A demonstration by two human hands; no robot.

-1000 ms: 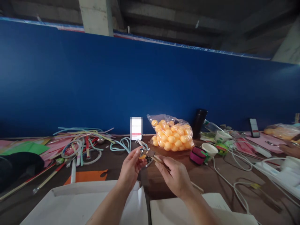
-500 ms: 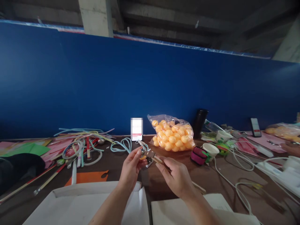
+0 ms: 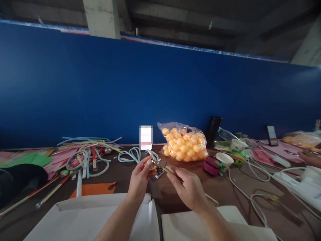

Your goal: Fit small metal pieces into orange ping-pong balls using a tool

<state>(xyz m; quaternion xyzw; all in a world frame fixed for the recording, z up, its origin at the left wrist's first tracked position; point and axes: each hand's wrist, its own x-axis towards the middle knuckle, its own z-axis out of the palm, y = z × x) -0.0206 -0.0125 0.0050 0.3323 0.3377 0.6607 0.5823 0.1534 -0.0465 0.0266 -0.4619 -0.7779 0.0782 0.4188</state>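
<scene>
My left hand [image 3: 139, 179] is closed, its fingertips pinching a small, shiny silver round piece [image 3: 152, 163] with a yellow-orange lower edge. From the right, my right hand [image 3: 187, 187] grips the light wooden handle of a tool [image 3: 162, 163] with a flat, brownish-grey head. That head reaches the silver piece and seems to touch it; whether it is a brush or a small mallet I cannot tell. Just beneath the tool, partly covered by the hands, is a small white box [image 3: 158, 172] of dark, shiny bits.
A clear bag of orange balls [image 3: 185, 145] stands behind my hands, beside a phone [image 3: 146, 138]. Coloured tubes [image 3: 87, 157] tangle at left. A magenta pouch [image 3: 212, 166], paper cup [image 3: 225, 159] and white cables [image 3: 247, 195] lie right. White cardboard [image 3: 92, 217] is in front.
The silver piece has turned slightly in my left fingertips, and the tool's head has shifted a little against it. Both hands stay almost in place; the whole view has drifted slightly.
</scene>
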